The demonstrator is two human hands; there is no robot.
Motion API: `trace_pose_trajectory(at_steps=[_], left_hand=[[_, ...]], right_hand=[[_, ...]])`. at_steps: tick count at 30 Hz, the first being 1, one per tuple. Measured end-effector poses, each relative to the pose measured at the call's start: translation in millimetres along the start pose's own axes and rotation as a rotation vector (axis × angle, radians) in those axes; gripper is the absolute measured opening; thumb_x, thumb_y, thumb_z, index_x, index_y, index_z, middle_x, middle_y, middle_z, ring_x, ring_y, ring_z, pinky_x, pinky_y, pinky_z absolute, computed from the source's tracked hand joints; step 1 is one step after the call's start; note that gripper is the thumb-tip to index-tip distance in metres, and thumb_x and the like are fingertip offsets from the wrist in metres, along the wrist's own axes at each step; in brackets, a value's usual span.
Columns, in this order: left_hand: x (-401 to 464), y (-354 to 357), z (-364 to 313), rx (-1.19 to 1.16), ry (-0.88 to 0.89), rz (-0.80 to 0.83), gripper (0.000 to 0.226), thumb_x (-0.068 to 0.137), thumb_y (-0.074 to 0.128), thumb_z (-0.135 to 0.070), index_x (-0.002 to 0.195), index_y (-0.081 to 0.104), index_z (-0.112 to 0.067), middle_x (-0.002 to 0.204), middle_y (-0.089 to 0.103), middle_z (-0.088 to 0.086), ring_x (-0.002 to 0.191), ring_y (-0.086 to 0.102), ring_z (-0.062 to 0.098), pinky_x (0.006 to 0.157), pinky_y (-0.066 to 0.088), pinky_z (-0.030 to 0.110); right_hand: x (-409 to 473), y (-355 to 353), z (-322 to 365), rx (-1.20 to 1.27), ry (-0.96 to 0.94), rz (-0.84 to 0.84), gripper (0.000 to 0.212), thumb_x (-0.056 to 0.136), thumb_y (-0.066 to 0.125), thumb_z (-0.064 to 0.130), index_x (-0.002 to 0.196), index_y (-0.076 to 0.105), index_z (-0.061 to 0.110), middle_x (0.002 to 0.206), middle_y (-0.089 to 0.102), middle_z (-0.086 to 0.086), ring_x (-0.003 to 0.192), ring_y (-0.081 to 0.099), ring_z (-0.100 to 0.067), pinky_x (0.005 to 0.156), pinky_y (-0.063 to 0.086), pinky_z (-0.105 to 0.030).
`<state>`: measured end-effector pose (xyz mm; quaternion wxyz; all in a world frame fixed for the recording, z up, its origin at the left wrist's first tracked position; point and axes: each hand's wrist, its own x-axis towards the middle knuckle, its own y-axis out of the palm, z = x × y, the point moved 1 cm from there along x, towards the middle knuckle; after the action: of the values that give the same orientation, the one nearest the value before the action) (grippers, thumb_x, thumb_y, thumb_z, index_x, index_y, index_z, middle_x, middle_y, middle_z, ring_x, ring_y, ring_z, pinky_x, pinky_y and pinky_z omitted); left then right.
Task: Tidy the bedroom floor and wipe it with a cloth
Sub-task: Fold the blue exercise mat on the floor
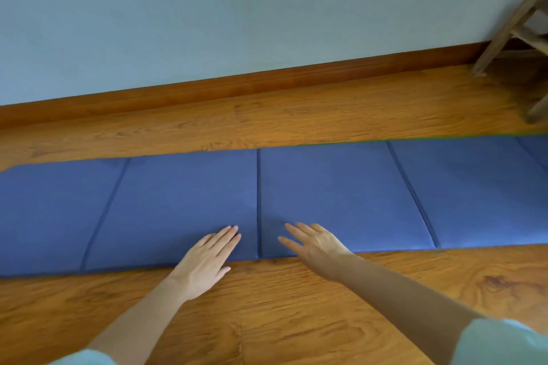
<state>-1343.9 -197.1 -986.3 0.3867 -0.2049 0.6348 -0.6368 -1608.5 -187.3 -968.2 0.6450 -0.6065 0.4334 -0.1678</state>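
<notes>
Head view: a blue folding mat (326, 195) lies flat on the wooden floor (296, 320), parallel to the wall's skirting board (267, 81). Both hands reach to its near edge beside the central crease; the left hand (204, 264) rests flat with straight fingers (228, 235) held together, the right hand (314, 243) hovers or touches with fingers spread, gripping nothing. No cloth shows. Lifting from one panel could make the hinged sections flop or slide on the smooth boards, I judge. The mat looks padded, matte, split by stitched creases; the floor is glossy, grained laminate. A rough wooden stool (516, 27) stands at far right.
</notes>
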Motion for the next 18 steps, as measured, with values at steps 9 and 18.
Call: trace_pose_trajectory(at_steps=[9, 18], left_hand=[[8, -2, -2, 0.033, -0.087, 0.127, 0.063, 0.100, 0.037, -0.025, 0.148, -0.001, -0.010, 0.156, -0.006, 0.010, 0.144, 0.000, 0.023, 0.115, 0.011, 0.032], [12, 14, -10, -0.030, -0.166, 0.071, 0.062, 0.101, 0.035, -0.015, 0.148, -0.005, -0.010, 0.157, -0.008, 0.009, 0.144, -0.005, 0.022, 0.112, 0.000, 0.030]], right_hand=[[26, 1, 9, -0.066, -0.018, 0.102, 0.078, 0.095, 0.049, 0.009, 0.149, -0.005, 0.021, 0.158, 0.000, -0.012, 0.142, 0.008, -0.038, 0.105, 0.033, -0.047], [25, -1, 7, -0.013, 0.061, 0.234, 0.086, 0.093, 0.049, 0.001, 0.148, -0.012, 0.026, 0.158, -0.008, -0.008, 0.141, 0.006, -0.043, 0.102, 0.040, -0.044]])
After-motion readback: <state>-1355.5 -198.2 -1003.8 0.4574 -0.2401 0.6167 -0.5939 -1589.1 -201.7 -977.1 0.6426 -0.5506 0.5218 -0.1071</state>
